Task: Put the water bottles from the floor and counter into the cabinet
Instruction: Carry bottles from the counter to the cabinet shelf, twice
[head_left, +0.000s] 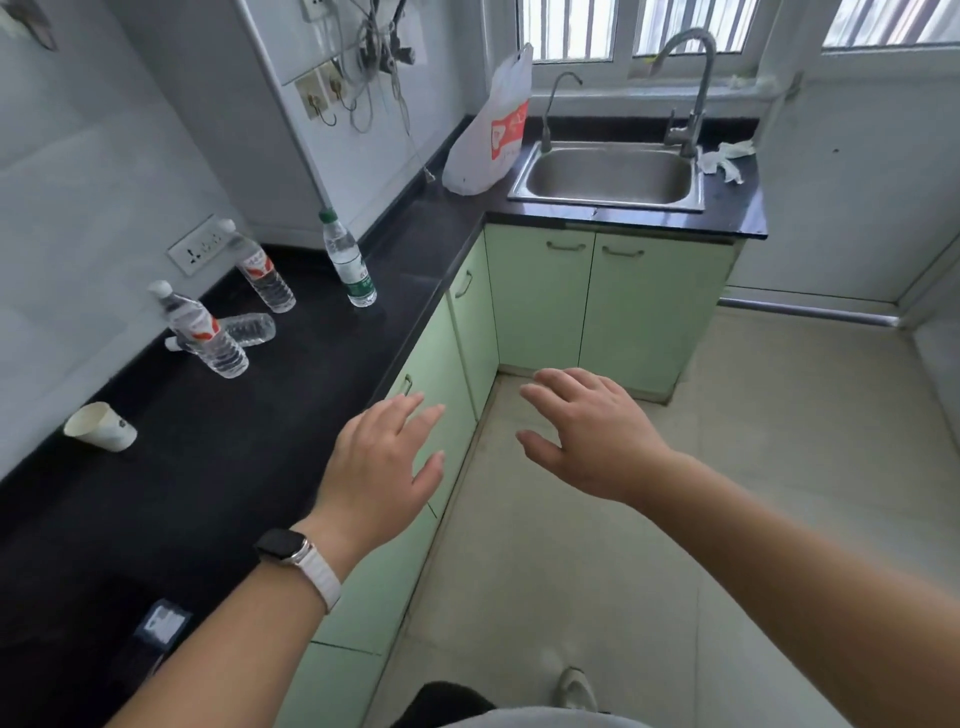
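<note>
The left hand (384, 457) and right hand (587, 431) hover empty, fingers spread, apparently poised to open the closed cabinet door (447, 358) for the bottles (208, 332).

One wide-angle view, worn on the head, looks forward and down from close above; the counter (234, 467) runs along the left; the floor (779, 415) lies right; the sink (608, 176) sits far.

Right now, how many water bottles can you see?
4, all on the counter: green-capped bottle standing alone, far red-label bottle by the wall socket, nearer red-label bottle, and a lying bottle behind it. None shows on the floor; more may be hidden.
</note>
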